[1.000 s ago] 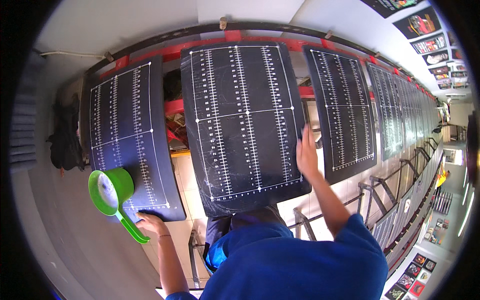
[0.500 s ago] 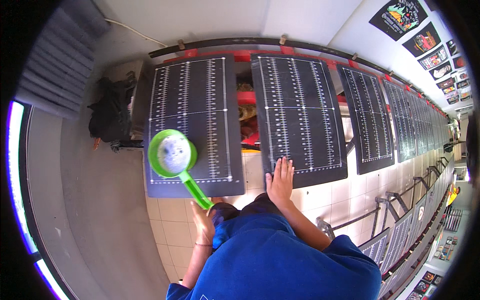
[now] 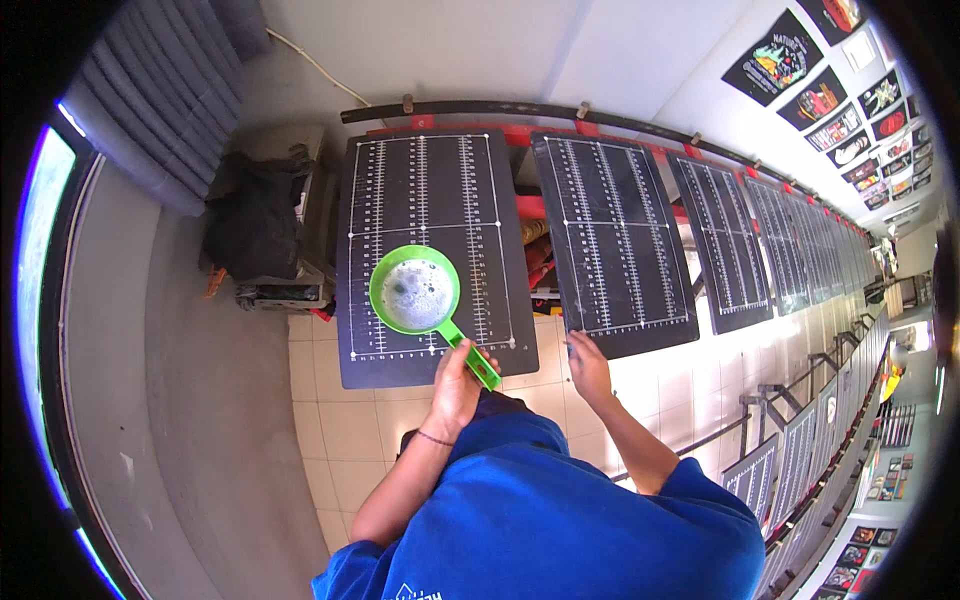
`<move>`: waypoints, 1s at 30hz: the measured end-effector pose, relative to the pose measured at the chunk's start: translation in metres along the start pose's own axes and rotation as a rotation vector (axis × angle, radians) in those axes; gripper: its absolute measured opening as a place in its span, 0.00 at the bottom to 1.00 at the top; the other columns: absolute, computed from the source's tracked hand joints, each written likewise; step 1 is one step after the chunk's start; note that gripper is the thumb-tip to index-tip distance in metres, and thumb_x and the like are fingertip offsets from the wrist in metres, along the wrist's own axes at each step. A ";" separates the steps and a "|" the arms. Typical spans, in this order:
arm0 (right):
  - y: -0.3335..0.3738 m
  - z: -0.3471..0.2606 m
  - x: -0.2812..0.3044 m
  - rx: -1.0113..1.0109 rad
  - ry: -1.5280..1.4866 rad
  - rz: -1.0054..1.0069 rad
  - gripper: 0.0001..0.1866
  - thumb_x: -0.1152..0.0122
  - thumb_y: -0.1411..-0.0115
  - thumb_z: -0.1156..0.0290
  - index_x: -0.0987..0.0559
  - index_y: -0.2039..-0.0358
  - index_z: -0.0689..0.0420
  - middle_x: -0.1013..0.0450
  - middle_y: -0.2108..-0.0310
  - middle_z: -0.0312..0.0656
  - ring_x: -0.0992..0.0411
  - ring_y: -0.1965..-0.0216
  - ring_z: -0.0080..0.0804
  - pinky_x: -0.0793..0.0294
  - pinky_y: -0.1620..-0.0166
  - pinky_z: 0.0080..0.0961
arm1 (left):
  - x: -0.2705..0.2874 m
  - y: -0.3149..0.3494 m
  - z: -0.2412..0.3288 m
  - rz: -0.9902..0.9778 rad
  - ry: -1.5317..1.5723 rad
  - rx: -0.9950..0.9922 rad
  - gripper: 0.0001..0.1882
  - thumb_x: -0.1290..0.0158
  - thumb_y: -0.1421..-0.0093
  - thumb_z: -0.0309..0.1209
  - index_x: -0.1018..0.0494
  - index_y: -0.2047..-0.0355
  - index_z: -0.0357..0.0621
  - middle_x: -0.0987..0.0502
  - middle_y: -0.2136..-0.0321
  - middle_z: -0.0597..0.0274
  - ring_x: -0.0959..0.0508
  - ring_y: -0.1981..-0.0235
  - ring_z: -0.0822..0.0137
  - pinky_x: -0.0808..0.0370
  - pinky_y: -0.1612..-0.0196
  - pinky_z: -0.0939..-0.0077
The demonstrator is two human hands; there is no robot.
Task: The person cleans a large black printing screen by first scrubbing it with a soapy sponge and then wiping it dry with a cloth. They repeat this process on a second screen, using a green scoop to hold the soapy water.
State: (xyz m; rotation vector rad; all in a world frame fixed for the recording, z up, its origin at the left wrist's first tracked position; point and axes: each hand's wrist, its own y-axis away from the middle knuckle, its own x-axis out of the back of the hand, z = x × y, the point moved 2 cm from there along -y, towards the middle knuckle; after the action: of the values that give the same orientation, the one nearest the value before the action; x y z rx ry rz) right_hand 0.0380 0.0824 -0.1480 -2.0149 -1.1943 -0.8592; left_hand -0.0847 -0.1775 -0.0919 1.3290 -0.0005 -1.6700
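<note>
A bright green plastic dipper holds whitish, foamy liquid. It is over the lower half of the nearest black board; whether it touches the surface cannot be told. My left hand is closed round the dipper's handle just off the board's front edge. White ruler marks and a frame line cover the board. To the right, my right hand is at the lower left corner of a second marked board, fingers loosely stretched and holding nothing. Contact with that board is unclear.
Similar boards run rightward in a row on a red frame, with a dark rail along the wall. A cluttered stand with black cloth is at the left. Metal racks extend at the right.
My left hand has closed on the dipper's handle, and the dipper has shifted right across the first board. My right hand has drawn back from the second board's surface to its corner.
</note>
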 end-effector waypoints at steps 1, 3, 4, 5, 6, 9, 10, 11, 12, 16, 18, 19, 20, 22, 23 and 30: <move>-0.005 -0.001 0.003 -0.102 -0.107 0.033 0.19 0.46 0.38 0.82 0.22 0.47 0.62 0.24 0.47 0.53 0.26 0.43 0.47 0.29 0.38 0.34 | -0.012 0.002 0.003 0.078 -0.073 -0.026 0.13 0.44 0.33 0.42 0.31 0.62 0.47 0.28 0.72 0.63 0.24 0.71 0.65 0.22 0.65 0.62; -0.043 -0.009 -0.001 -0.271 -0.376 0.133 0.17 0.48 0.33 0.78 0.23 0.44 0.63 0.23 0.49 0.48 0.24 0.47 0.32 0.28 0.43 0.27 | -0.007 -0.005 0.001 0.289 -0.276 -0.107 0.13 0.42 0.35 0.37 0.33 0.64 0.44 0.30 0.80 0.66 0.28 0.84 0.70 0.28 0.81 0.71; -0.070 -0.043 0.003 -0.268 -0.518 0.077 0.17 0.47 0.33 0.78 0.23 0.45 0.62 0.23 0.48 0.49 0.25 0.46 0.34 0.28 0.42 0.28 | -0.003 -0.003 0.006 0.331 -0.328 -0.122 0.12 0.42 0.36 0.35 0.33 0.64 0.43 0.32 0.82 0.67 0.30 0.86 0.71 0.30 0.83 0.71; -0.097 -0.085 0.008 -0.261 -0.660 0.015 0.16 0.47 0.32 0.77 0.23 0.45 0.62 0.23 0.48 0.49 0.25 0.45 0.35 0.29 0.42 0.29 | 0.000 0.000 0.012 0.376 -0.376 -0.141 0.11 0.43 0.36 0.34 0.33 0.65 0.43 0.33 0.83 0.67 0.32 0.88 0.71 0.33 0.86 0.72; -0.121 -0.124 0.008 -0.151 -0.672 -0.070 0.16 0.47 0.32 0.77 0.23 0.44 0.62 0.23 0.48 0.48 0.25 0.45 0.34 0.29 0.42 0.29 | 0.001 0.003 0.021 0.419 -0.424 -0.161 0.11 0.43 0.37 0.32 0.34 0.66 0.42 0.34 0.85 0.68 0.34 0.90 0.72 0.36 0.88 0.73; -0.173 -0.217 -0.011 0.300 -0.557 -0.326 0.17 0.44 0.33 0.73 0.24 0.44 0.61 0.24 0.48 0.52 0.24 0.48 0.46 0.27 0.44 0.34 | 0.005 0.018 0.046 0.468 -0.503 -0.148 0.09 0.45 0.39 0.30 0.33 0.68 0.42 0.34 0.86 0.68 0.35 0.91 0.73 0.37 0.89 0.74; -0.182 -0.242 -0.026 0.386 -0.469 -0.441 0.18 0.42 0.35 0.73 0.24 0.45 0.60 0.25 0.48 0.53 0.25 0.47 0.50 0.27 0.43 0.36 | 0.012 0.023 0.050 0.444 -0.554 -0.177 0.07 0.45 0.40 0.29 0.33 0.69 0.41 0.33 0.86 0.68 0.34 0.90 0.74 0.37 0.89 0.75; -0.187 -0.267 -0.041 0.484 -0.377 -0.556 0.19 0.41 0.37 0.73 0.24 0.45 0.60 0.25 0.48 0.54 0.26 0.47 0.54 0.27 0.43 0.39 | 0.028 0.025 0.045 0.460 -0.546 -0.241 0.10 0.44 0.42 0.31 0.30 0.68 0.37 0.30 0.85 0.62 0.30 0.88 0.70 0.33 0.85 0.69; -0.191 -0.275 -0.059 0.579 -0.232 -0.624 0.21 0.40 0.39 0.72 0.24 0.46 0.61 0.25 0.49 0.54 0.27 0.47 0.56 0.27 0.44 0.44 | 0.026 0.029 0.052 0.484 -0.697 -0.231 0.12 0.43 0.43 0.34 0.28 0.67 0.36 0.27 0.83 0.57 0.26 0.85 0.66 0.29 0.80 0.64; -0.182 -0.307 -0.105 0.826 0.116 -0.816 0.20 0.40 0.42 0.73 0.23 0.49 0.64 0.25 0.52 0.57 0.27 0.49 0.58 0.28 0.45 0.46 | 0.021 0.072 0.067 0.565 -0.936 -0.338 0.20 0.41 0.45 0.40 0.26 0.63 0.32 0.21 0.72 0.38 0.18 0.67 0.47 0.24 0.60 0.53; -0.172 -0.322 -0.119 0.922 0.158 -0.891 0.18 0.40 0.43 0.74 0.23 0.52 0.67 0.26 0.53 0.59 0.28 0.49 0.60 0.29 0.45 0.47 | 0.016 0.093 0.068 0.632 -0.988 -0.289 0.22 0.41 0.44 0.41 0.25 0.59 0.33 0.20 0.70 0.37 0.18 0.64 0.45 0.23 0.58 0.54; -0.164 -0.332 -0.121 0.962 0.145 -0.910 0.17 0.40 0.43 0.75 0.24 0.53 0.67 0.26 0.53 0.60 0.29 0.49 0.60 0.29 0.45 0.47 | 0.013 0.109 0.067 0.667 -0.970 -0.301 0.21 0.41 0.45 0.41 0.25 0.59 0.34 0.20 0.70 0.36 0.18 0.64 0.43 0.23 0.58 0.53; -0.159 -0.339 -0.124 1.011 0.119 -0.920 0.16 0.40 0.43 0.75 0.24 0.54 0.67 0.26 0.53 0.60 0.29 0.49 0.61 0.29 0.45 0.47 | 0.009 0.121 0.066 0.700 -0.924 -0.281 0.21 0.41 0.45 0.40 0.25 0.60 0.34 0.20 0.69 0.36 0.18 0.63 0.42 0.23 0.58 0.53; -0.145 -0.358 -0.125 1.078 0.075 -0.956 0.15 0.40 0.43 0.76 0.24 0.55 0.67 0.26 0.54 0.60 0.29 0.50 0.60 0.29 0.46 0.47 | 0.012 0.136 0.056 0.745 -0.829 -0.305 0.20 0.42 0.44 0.40 0.26 0.61 0.33 0.20 0.70 0.37 0.18 0.65 0.41 0.22 0.59 0.53; -0.139 -0.367 -0.124 1.092 0.056 -0.979 0.14 0.41 0.42 0.76 0.24 0.56 0.67 0.26 0.55 0.60 0.28 0.50 0.60 0.29 0.46 0.47 | 0.015 0.139 0.049 0.778 -0.816 -0.324 0.20 0.42 0.44 0.40 0.25 0.62 0.32 0.20 0.71 0.36 0.18 0.66 0.41 0.22 0.59 0.52; -0.126 -0.391 -0.124 0.783 -0.286 -1.314 0.09 0.43 0.35 0.73 0.24 0.56 0.62 0.25 0.63 0.46 0.25 0.61 0.38 0.26 0.59 0.30 | 0.022 0.184 0.016 0.942 -0.637 -0.397 0.20 0.43 0.44 0.41 0.25 0.65 0.32 0.20 0.73 0.37 0.18 0.68 0.42 0.22 0.61 0.52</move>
State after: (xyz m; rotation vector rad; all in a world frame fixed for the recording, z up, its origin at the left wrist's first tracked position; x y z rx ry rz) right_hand -0.2055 -0.2358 0.0067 -0.5626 -2.5484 -0.4421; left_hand 0.0259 -0.2988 -0.0051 0.3292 -0.5538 -1.1017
